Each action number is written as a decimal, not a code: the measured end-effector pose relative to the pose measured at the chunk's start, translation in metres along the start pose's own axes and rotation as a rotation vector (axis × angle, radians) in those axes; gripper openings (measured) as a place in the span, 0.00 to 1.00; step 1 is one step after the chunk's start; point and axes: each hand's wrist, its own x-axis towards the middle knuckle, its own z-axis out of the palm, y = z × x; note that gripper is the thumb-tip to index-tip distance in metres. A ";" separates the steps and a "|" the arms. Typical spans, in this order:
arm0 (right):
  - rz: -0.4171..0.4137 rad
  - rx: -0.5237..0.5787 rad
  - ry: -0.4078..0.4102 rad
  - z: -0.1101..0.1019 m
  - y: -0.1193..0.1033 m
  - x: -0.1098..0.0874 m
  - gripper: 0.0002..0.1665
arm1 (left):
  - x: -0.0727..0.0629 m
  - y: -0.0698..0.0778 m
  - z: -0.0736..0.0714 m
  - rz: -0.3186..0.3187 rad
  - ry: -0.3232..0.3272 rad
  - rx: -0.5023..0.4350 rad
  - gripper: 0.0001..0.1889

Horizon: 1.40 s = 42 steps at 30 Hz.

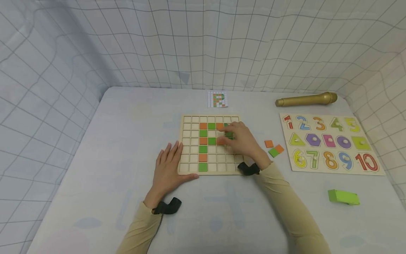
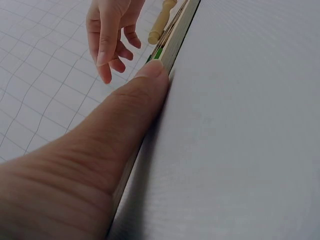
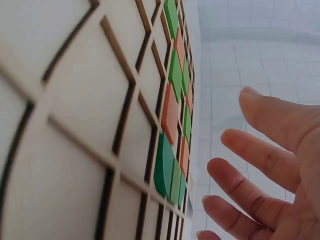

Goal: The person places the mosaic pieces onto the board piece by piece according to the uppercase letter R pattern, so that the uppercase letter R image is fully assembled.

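A wooden grid board (image 1: 194,150) lies flat on the table, with orange and green square tiles in some of its cells. A long column starts with an orange tile (image 1: 203,126) and ends with a green tile (image 1: 203,167). Dark green rounded pieces (image 3: 162,167) sit near the right part of the pattern. My left hand (image 1: 167,173) rests at the board's near left corner, fingers along the left side, thumb (image 2: 135,100) against the front edge. Over the board's right part hovers my right hand (image 1: 242,139), fingers apart and holding nothing; it partly hides the cells beneath.
A small pattern card (image 1: 217,99) lies behind the board. To the right are loose orange tiles (image 1: 269,143), a green tile (image 1: 273,152), a number-and-shape puzzle (image 1: 320,149), a gold toy microphone (image 1: 306,99) and a green block (image 1: 344,197). Grid-patterned cloth (image 1: 222,42) surrounds the table.
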 end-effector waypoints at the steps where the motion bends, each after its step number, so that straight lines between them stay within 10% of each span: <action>1: -0.001 0.014 0.019 -0.003 0.002 -0.002 0.19 | 0.000 0.000 0.000 -0.001 -0.001 -0.001 0.61; 17: 0.328 -0.101 0.262 -0.051 0.041 -0.044 0.26 | 0.000 0.001 -0.001 0.000 -0.002 0.003 0.61; 27: 0.520 -0.214 0.213 -0.067 0.054 -0.066 0.29 | 0.000 0.002 -0.001 0.006 0.002 0.009 0.61; 42: 0.588 -0.266 0.139 -0.065 0.058 -0.074 0.27 | 0.000 0.001 -0.001 0.002 -0.004 0.004 0.61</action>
